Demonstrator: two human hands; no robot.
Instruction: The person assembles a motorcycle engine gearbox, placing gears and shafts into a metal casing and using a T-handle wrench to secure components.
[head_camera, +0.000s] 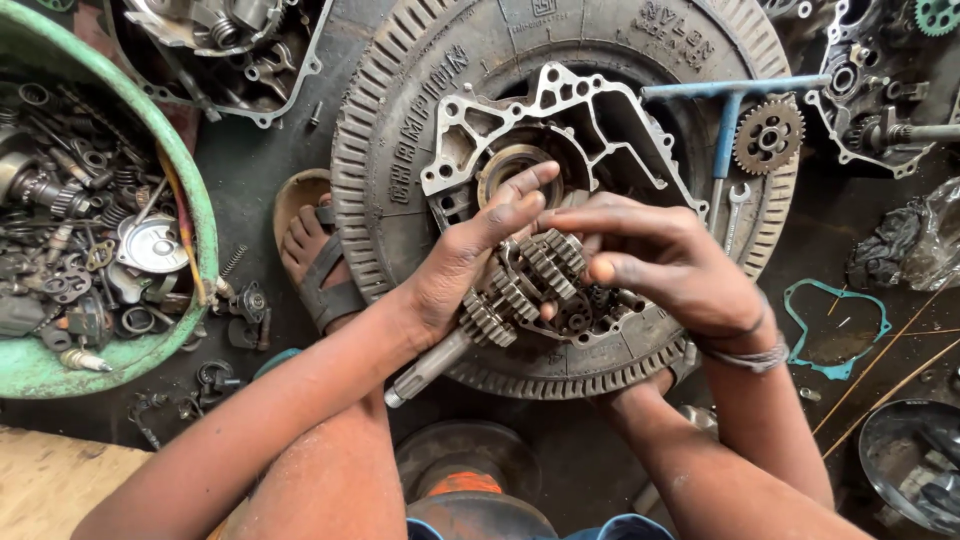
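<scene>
Here, gear shaft (505, 300) gripped between left hand (462, 265) and right hand (665, 262), both closed on it, above engine case (560, 120) on tyre (380, 150)

Dark oily floor (250, 190) strewn with parts, a green tub (200, 215) at one side.

No packages, labels, signs, screens

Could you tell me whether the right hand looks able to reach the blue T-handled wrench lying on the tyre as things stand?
Probably yes: the blue T-handled wrench lies uncovered on the tyre just beyond the right hand, but that hand is busy on the stack of grey metal gears.
</scene>
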